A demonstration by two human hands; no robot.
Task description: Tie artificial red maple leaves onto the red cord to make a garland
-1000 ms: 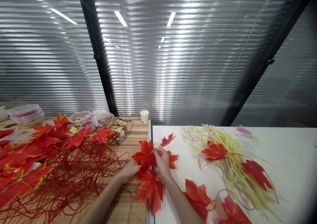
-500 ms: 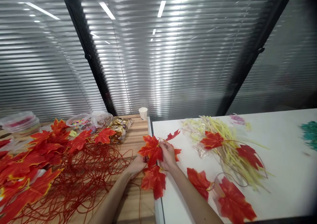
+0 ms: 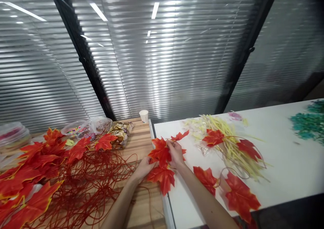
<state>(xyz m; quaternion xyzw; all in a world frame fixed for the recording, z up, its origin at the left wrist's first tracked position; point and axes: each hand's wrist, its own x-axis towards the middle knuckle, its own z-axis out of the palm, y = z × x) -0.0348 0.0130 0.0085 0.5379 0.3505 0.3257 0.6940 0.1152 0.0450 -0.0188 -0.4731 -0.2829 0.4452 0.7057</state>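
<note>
My right hand [image 3: 175, 153] pinches the top of a red-orange artificial maple leaf [image 3: 160, 151], near its stem. From the left, my left hand [image 3: 143, 170] is closed at the lower edge of the same leaf, its fingertips partly hidden behind it. Another maple leaf [image 3: 164, 179] hangs just below, over the seam between the two tabletops. Further leaf tips show behind my right hand. A thin red cord [image 3: 150, 197] trails from below my left hand onto the wooden top.
Left, a heap of maple leaves [image 3: 32, 168] and tangled red cord [image 3: 88, 181] covers the wooden table. Gold packets [image 3: 120, 134] and a paper cup [image 3: 144, 116] stand behind. Right, yellow strips [image 3: 233, 148], more leaves [image 3: 241, 195] and green foliage [image 3: 308, 124] lie on the white table.
The view has turned a little to the right. My hands and the leaf sit slightly further right in the picture, with both hands still on the leaf.
</note>
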